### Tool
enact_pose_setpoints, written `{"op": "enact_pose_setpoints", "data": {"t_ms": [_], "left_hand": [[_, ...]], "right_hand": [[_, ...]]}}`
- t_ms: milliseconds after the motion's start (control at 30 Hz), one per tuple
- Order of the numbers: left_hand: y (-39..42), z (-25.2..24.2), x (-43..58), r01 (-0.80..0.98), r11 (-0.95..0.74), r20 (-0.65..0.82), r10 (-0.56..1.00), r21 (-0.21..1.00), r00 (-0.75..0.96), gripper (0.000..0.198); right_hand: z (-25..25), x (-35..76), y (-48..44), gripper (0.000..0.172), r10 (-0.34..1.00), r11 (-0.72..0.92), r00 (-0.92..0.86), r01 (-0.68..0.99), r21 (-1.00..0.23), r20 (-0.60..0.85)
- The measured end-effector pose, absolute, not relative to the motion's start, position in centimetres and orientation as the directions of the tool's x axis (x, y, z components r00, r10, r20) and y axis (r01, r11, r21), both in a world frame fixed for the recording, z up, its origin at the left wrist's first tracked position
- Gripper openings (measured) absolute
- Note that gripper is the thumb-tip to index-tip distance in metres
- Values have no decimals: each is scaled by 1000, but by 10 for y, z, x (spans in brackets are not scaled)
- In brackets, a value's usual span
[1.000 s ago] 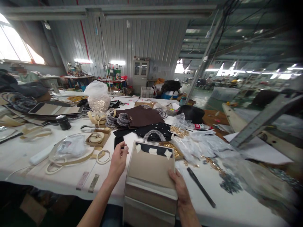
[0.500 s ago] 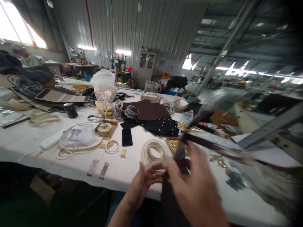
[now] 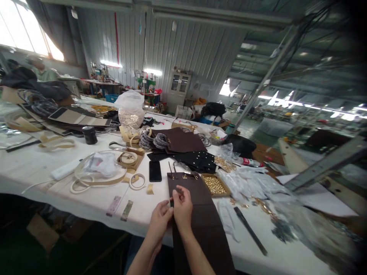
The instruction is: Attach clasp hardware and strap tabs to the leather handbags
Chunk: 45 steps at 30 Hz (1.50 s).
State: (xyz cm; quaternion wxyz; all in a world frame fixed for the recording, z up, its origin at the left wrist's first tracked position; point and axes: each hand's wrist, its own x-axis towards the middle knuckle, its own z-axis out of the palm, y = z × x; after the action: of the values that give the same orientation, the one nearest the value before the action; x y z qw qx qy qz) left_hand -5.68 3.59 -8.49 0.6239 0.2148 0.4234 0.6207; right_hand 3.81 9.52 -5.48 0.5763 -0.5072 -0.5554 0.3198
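Note:
A long dark brown panel (image 3: 200,214), leather-like, lies across the table's front edge, with small gold metal fittings and strap ends at its far end. At its left edge my left hand (image 3: 160,218) is closed, thumb and fingers pinched on the edge. My right hand (image 3: 182,206) rests over the panel, its fingers bent around the same edge close to the left fingertips. Whatever lies between the fingertips is hidden. Right of the panel's far end stands a box of gold beads or studs (image 3: 214,185).
A phone (image 3: 155,171), a tape roll (image 3: 137,181) and a cardboard box (image 3: 137,160) lie left of the panel. Brown pieces (image 3: 189,139) and black studded fabric (image 3: 197,162) are stacked behind. A black strip (image 3: 250,231) and plastic bags (image 3: 252,183) lie right. Another person (image 3: 43,70) sits far left.
The brown panel, held raised and blurred before, now lies flat, covering the pale coil. My right hand has moved left and down to meet my left hand at the panel's edge.

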Motion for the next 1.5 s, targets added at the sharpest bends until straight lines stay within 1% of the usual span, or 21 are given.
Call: {"op": "enact_pose_setpoints", "data": {"t_ms": [67,167,200,267,300,367,433,600,700,800,867,933,1000,1067,1133,1167,1200,1267,1333,1400,1500], "left_hand": [[37,-90,-50,-568,85,-231,954,818,-191,83],[29,-97,-46,-512,11,-171,948,859,-267,74],[23,-99,-48,-466,-16,-141,943,885,-300,70],[5,-100,-59,-314,-57,-70,922,948,-380,61],[-5,-99,-67,-216,-67,-31,907,974,-420,56],[-28,-98,-87,-47,-61,32,879,997,-475,47],[-49,-98,-109,34,-32,45,856,999,-515,43],[-76,-96,-166,15,5,5,768,1000,-640,47],[-81,-90,-195,3,-6,6,712,1000,-702,47],[-91,-88,-215,33,11,18,654,999,-757,48],[-99,-89,-223,46,35,13,634,998,-773,49],[-106,-88,-228,77,60,21,636,995,-771,47],[-104,-80,-233,176,78,75,687,981,-722,39],[-90,-65,-238,355,54,188,770,933,-610,28],[-62,-47,-241,558,-12,312,840,830,-444,21],[-44,-39,-243,652,-40,358,860,757,-364,24],[-24,-33,-244,735,-52,373,885,676,-280,29],[16,-25,-246,869,-50,352,925,492,-146,37],[50,-25,-247,934,-83,273,962,348,-16,36],[73,-30,-249,953,-122,205,977,276,66,29],[88,-36,-252,959,-147,172,979,244,106,22]], "right_hand": [[-54,33,95,37,926,291,201,157,-944,319],[-50,29,87,33,925,333,148,128,-934,350],[-47,29,83,32,930,334,121,110,-936,346],[-39,36,72,30,938,331,75,100,-938,339],[-34,42,67,28,937,336,56,124,-934,344],[-27,56,59,25,921,380,-11,254,-889,390],[-24,69,57,25,913,403,-107,364,-839,393],[-27,66,60,32,910,408,-281,464,-787,306],[-33,48,58,35,890,444,-339,484,-754,306],[-36,28,60,33,862,487,-402,491,-723,308],[-35,12,67,30,833,534,-456,513,-672,314],[-29,-4,78,29,800,589,-497,546,-596,335],[-22,-19,89,28,775,628,-518,571,-528,362],[-16,-31,93,24,767,639,-525,578,-507,368],[-15,-39,88,21,769,634,-527,556,-537,362],[-15,-41,81,21,768,633,-528,535,-560,363],[-17,-42,74,21,765,633,-530,509,-583,367],[-22,-36,57,23,753,636,-542,454,-624,373],[-26,-21,44,25,751,626,-549,416,-660,367],[-28,-1,38,26,757,611,-544,394,-687,361],[-26,30,39,26,780,589,-505,395,-705,369]]}}
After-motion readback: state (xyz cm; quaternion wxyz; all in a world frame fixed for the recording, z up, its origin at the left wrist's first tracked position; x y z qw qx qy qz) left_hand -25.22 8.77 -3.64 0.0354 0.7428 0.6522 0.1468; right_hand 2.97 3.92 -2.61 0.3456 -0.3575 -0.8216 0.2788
